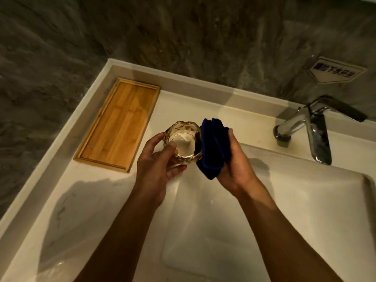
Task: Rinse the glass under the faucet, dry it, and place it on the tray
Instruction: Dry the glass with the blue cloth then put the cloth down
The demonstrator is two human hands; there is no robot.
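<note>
Drying step in hand, by the look of it. Left hand (157, 157) curled around the glass (183, 142), thumb over the near rim, fingers wrapped under and behind the faceted wall, closed firmly on it. Glass held upright in the air at frame centre, mouth facing up at the camera, above the white table (203, 110) near the basin's left edge. Right hand (237, 161) closed on a folded dark blue cloth (213, 147), palm side pressing it toward the glass; the cloth touches or nearly touches the glass's right wall, can't tell which exactly.

To do this well: keep the left grip low and steady so the wet facets don't slip, roll the glass against the cloth rather than scrubbing, then push a fold inside to catch the bottom. Inside looks pale and empty; whether drops remain is too fine to see. Risk, as I judge it: the glass is hard, likely slick, and over a hard surface.

Outward: sink (295, 210) lower right, empty. Faucet (305, 127) at right, chrome, no water visible running. Wooden tray (120, 123) at left of frame, lying flat on the table beside the wall, nothing on it, so placing not yet done. A small sign (333, 71) on the wall upper right, text unreadable.
</note>
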